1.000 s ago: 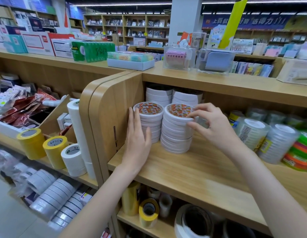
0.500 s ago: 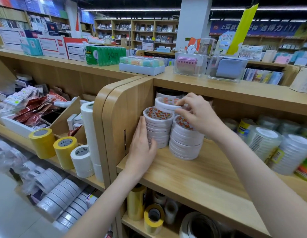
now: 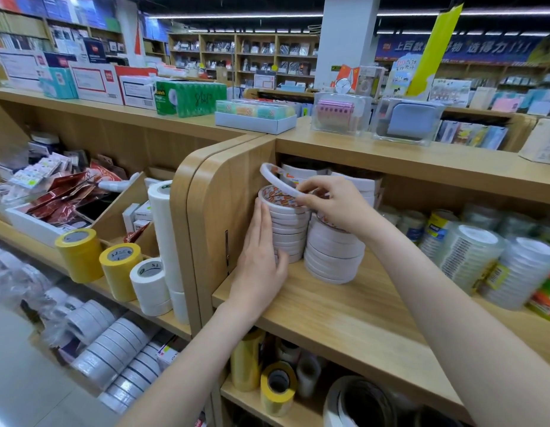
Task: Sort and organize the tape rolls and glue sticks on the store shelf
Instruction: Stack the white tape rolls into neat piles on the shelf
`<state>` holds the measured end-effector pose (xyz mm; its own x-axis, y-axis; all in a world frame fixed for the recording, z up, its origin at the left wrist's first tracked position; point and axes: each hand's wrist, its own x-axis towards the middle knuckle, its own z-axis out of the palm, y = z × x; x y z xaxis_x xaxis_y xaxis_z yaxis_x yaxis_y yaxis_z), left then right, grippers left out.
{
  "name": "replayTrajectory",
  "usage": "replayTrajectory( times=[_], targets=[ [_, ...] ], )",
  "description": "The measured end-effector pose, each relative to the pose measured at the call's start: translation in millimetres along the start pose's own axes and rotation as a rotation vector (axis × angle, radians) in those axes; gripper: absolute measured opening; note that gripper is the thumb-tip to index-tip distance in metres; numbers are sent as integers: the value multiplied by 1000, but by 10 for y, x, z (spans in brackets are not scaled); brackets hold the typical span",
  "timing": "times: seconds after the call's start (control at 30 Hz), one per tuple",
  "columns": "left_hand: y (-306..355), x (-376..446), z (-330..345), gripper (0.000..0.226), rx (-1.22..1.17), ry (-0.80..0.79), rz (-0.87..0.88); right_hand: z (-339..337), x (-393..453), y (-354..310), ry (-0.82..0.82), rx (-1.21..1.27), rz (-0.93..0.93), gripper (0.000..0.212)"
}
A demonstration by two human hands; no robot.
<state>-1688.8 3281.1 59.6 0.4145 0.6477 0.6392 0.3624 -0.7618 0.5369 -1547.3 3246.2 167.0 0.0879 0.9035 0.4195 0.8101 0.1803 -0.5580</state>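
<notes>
Stationery-store aisles fill the background, and a wooden shelf (image 3: 344,306) runs across the foreground. Two stacks of white tape rolls stand on it against the side panel: the left stack (image 3: 287,229) and, touching it at 3 o'clock, the right stack (image 3: 332,257). The left hand (image 3: 261,260) is laid flat, fingers straight, against the left stack's side at 9 o'clock, steadying it. A single roll (image 3: 275,180) is pinched at its rim by the right hand (image 3: 332,204) and is held tilted above the left stack, its lower edge near the top roll. The step in hand appears to be moving one roll between the stacks to even them. Next, the roll would need to be levelled, centred over the stack and released. "Scotch Magic" can be read on a green pack (image 3: 190,97) at 11 o'clock, and "SJ" on a yellow roll (image 3: 121,263) at 9 o'clock. No glue sticks can be made out.
</notes>
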Motion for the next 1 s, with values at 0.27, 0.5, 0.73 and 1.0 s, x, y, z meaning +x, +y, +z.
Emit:
replayTrajectory(
  times=[0.27,0.5,0.73,1.0],
  targets=[
    [-5,-1,-20,80,-52,9,-20,-530,-407,89,127,-206,14,5],
    [-2,2,-7,82,-36,-9,-15,-372,-759,299,117,-310,-2,16],
    [20,-23,-20,84,-71,-35,-61,-56,-895,390,284,186,275,65],
    [47,-18,-43,85,-73,-42,-102,145,-870,387,340,297,290,83]
  ],
)
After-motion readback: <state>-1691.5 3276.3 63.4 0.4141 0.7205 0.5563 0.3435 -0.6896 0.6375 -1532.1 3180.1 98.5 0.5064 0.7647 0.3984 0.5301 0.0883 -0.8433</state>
